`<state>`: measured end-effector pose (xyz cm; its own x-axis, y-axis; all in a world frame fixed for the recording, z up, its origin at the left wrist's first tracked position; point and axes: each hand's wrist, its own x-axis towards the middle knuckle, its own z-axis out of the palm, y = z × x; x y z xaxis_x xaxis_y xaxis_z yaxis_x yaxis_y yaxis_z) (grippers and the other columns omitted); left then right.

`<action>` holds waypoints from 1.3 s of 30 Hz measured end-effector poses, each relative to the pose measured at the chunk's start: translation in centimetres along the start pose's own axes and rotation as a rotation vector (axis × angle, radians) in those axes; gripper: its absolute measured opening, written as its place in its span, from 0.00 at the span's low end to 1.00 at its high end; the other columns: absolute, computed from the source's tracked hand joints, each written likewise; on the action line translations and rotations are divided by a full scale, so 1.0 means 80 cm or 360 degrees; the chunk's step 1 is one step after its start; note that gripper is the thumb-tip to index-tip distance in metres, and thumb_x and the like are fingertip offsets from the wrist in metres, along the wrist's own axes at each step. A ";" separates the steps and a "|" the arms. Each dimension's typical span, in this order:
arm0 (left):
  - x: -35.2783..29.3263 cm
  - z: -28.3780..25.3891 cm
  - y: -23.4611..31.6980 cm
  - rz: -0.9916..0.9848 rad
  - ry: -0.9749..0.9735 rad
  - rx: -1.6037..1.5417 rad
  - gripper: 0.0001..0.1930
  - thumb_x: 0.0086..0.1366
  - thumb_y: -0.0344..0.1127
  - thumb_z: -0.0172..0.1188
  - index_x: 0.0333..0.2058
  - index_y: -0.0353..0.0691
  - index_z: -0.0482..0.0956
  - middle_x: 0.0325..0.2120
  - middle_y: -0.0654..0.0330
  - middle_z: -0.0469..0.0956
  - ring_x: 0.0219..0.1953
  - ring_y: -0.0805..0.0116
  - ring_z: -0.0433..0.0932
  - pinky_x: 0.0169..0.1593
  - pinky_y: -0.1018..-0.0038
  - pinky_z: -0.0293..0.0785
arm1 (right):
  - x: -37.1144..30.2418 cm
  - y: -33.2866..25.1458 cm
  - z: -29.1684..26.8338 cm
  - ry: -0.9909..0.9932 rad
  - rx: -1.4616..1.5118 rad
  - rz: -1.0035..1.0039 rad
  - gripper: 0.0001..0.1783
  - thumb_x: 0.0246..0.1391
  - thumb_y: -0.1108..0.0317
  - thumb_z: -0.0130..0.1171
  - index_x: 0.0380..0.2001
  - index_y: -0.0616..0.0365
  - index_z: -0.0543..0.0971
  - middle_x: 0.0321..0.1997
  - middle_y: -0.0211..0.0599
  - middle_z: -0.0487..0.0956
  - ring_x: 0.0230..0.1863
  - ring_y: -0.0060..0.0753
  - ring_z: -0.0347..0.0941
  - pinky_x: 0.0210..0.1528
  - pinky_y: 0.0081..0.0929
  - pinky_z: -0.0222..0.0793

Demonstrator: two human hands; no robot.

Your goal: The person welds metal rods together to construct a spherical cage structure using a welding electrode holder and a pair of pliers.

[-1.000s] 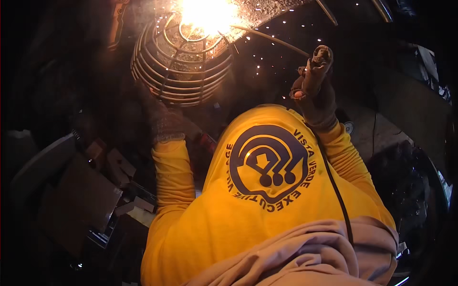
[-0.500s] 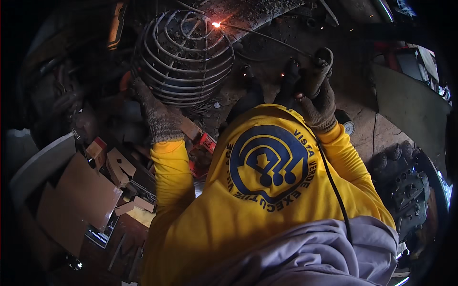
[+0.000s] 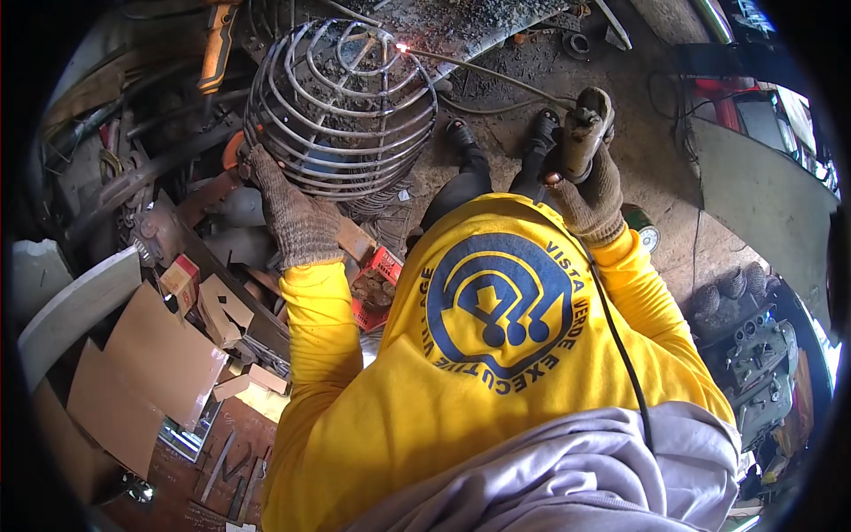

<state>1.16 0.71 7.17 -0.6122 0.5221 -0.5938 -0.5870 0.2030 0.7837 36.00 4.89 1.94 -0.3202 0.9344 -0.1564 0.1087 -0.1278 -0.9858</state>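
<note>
Only the head view here, looking straight down over a yellow long-sleeve shirt (image 3: 461, 372) with a round blue print on it. The left hand (image 3: 288, 208), in a knit work glove, is pressed against the near-left rim of a domed wire cage (image 3: 341, 106) made of bent steel rings; the fingers curl onto the lowest ring, so it looks like a steadying grip rather than a lift. The cage sits on the dirty ground at the far left, just past the person's dark shoes (image 3: 501, 133). The right hand (image 3: 589, 186), also gloved, is closed around a welding electrode holder (image 3: 585, 124), and the thin rod (image 3: 479, 69) runs from it leftward to the top of the cage, where its tip glows orange right at one of the ring joints. A black cable (image 3: 620, 346) trails back from the holder over the right shoulder. Off to the near left lie cardboard scraps (image 3: 151, 372) and a small red box (image 3: 377, 288). By the look of it, a tack weld on the top rings is the step in hand; the next move probably calls for keeping the cage steady and the rod tip tight on the joint.
</note>
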 end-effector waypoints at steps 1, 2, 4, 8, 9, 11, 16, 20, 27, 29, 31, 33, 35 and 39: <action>-0.002 0.000 -0.001 -0.0009 0.0039 -0.0075 0.35 0.65 0.56 0.58 0.66 0.50 0.59 0.66 0.59 0.60 0.64 0.56 0.63 0.64 0.55 0.65 | 0.001 -0.001 0.000 -0.0029 0.0018 0.0010 0.30 0.48 0.60 0.70 0.50 0.66 0.72 0.34 0.39 0.82 0.35 0.31 0.80 0.42 0.26 0.72; -0.002 0.002 -0.004 0.0094 -0.0087 -0.0096 0.36 0.64 0.56 0.59 0.65 0.48 0.59 0.65 0.58 0.61 0.63 0.55 0.66 0.62 0.54 0.69 | 0.000 0.002 -0.001 -0.0028 0.0016 0.0010 0.30 0.48 0.60 0.70 0.50 0.66 0.72 0.34 0.39 0.82 0.35 0.31 0.80 0.42 0.26 0.72; 0.000 0.003 -0.002 0.0063 -0.0073 -0.0105 0.36 0.65 0.56 0.59 0.65 0.48 0.59 0.64 0.58 0.62 0.62 0.55 0.67 0.61 0.53 0.69 | 0.001 0.008 -0.002 0.0013 -0.0155 -0.0129 0.30 0.48 0.60 0.70 0.49 0.65 0.72 0.33 0.39 0.82 0.34 0.31 0.80 0.42 0.25 0.72; 0.009 -0.013 -0.003 -0.0045 -0.0024 -0.0152 0.36 0.65 0.58 0.58 0.65 0.48 0.59 0.65 0.57 0.60 0.63 0.56 0.65 0.63 0.54 0.67 | 0.002 0.006 -0.002 -0.0002 -0.0170 -0.0092 0.28 0.48 0.60 0.69 0.48 0.64 0.72 0.33 0.38 0.82 0.33 0.29 0.79 0.40 0.25 0.72; 0.008 -0.010 -0.003 -0.0047 -0.0025 -0.0152 0.36 0.65 0.58 0.58 0.65 0.48 0.59 0.65 0.57 0.60 0.63 0.56 0.65 0.63 0.54 0.67 | 0.004 0.002 -0.002 -0.0032 -0.0152 -0.0126 0.27 0.49 0.60 0.69 0.47 0.64 0.72 0.33 0.37 0.82 0.32 0.28 0.79 0.39 0.25 0.72; 0.003 0.001 -0.004 0.0116 0.0082 0.0209 0.36 0.66 0.64 0.48 0.65 0.47 0.60 0.65 0.55 0.60 0.63 0.54 0.65 0.60 0.52 0.70 | 0.005 0.001 0.000 -0.0059 -0.0055 -0.0137 0.23 0.50 0.62 0.67 0.45 0.62 0.72 0.33 0.36 0.81 0.29 0.27 0.78 0.36 0.25 0.72; -0.007 0.006 -0.006 0.0074 -0.0004 0.0033 0.34 0.70 0.59 0.46 0.67 0.46 0.56 0.67 0.55 0.56 0.67 0.57 0.59 0.65 0.57 0.63 | 0.007 -0.016 0.005 -0.0133 -0.0155 -0.0105 0.29 0.53 0.67 0.64 0.55 0.67 0.66 0.34 0.32 0.75 0.36 0.22 0.71 0.42 0.23 0.70; -0.006 0.002 -0.007 0.0095 -0.0012 0.0051 0.34 0.70 0.59 0.46 0.67 0.46 0.56 0.67 0.56 0.56 0.67 0.57 0.59 0.66 0.58 0.61 | 0.010 -0.005 0.009 -0.0100 -0.0057 -0.0211 0.29 0.54 0.67 0.64 0.56 0.67 0.66 0.34 0.33 0.74 0.35 0.22 0.71 0.40 0.23 0.71; 0.003 -0.011 -0.005 0.0108 -0.0177 0.0013 0.33 0.70 0.58 0.46 0.67 0.47 0.56 0.67 0.58 0.56 0.67 0.59 0.58 0.68 0.61 0.59 | 0.007 -0.013 0.008 0.0030 -0.0278 -0.0276 0.35 0.57 0.65 0.59 0.62 0.72 0.60 0.49 0.40 0.74 0.43 0.27 0.73 0.52 0.27 0.68; 0.011 -0.015 -0.009 0.0109 -0.0292 0.0006 0.33 0.70 0.58 0.46 0.67 0.47 0.56 0.67 0.58 0.57 0.67 0.59 0.58 0.68 0.61 0.58 | 0.008 -0.009 0.012 0.0199 -0.0066 -0.0326 0.44 0.51 0.63 0.64 0.64 0.75 0.55 0.58 0.55 0.72 0.60 0.43 0.70 0.60 0.30 0.64; 0.018 -0.023 -0.008 0.0074 -0.0384 -0.0067 0.33 0.71 0.58 0.47 0.67 0.47 0.56 0.67 0.59 0.57 0.67 0.60 0.58 0.69 0.62 0.58 | 0.008 -0.001 0.005 0.0124 -0.0057 -0.0274 0.44 0.51 0.63 0.64 0.64 0.76 0.56 0.58 0.55 0.72 0.59 0.43 0.71 0.59 0.30 0.65; 0.023 -0.019 -0.009 0.0005 -0.0457 -0.0159 0.34 0.70 0.59 0.47 0.67 0.47 0.56 0.67 0.59 0.57 0.67 0.59 0.58 0.68 0.61 0.58 | 0.001 0.014 0.001 0.0064 -0.0061 -0.0218 0.44 0.51 0.62 0.65 0.63 0.76 0.57 0.58 0.55 0.72 0.58 0.42 0.71 0.59 0.30 0.65; 0.019 -0.007 -0.006 -0.0027 -0.0316 -0.0133 0.35 0.69 0.63 0.43 0.67 0.49 0.57 0.69 0.59 0.53 0.69 0.57 0.53 0.70 0.57 0.51 | -0.009 0.031 0.002 0.0260 -0.0176 -0.0228 0.40 0.49 0.62 0.67 0.60 0.75 0.63 0.52 0.53 0.76 0.53 0.40 0.75 0.54 0.29 0.69; 0.021 -0.011 -0.013 0.0084 -0.0274 -0.0053 0.39 0.65 0.67 0.48 0.67 0.51 0.58 0.68 0.58 0.55 0.68 0.54 0.56 0.68 0.52 0.56 | 0.002 0.002 0.001 0.0112 -0.0169 -0.0113 0.36 0.47 0.60 0.69 0.54 0.72 0.69 0.44 0.48 0.80 0.44 0.37 0.79 0.49 0.29 0.72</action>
<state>0.28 0.61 5.21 -0.5443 0.6661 -0.5100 -0.5755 0.1459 0.8047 35.92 4.97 1.79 -0.2641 0.9613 -0.0782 0.1880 -0.0282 -0.9818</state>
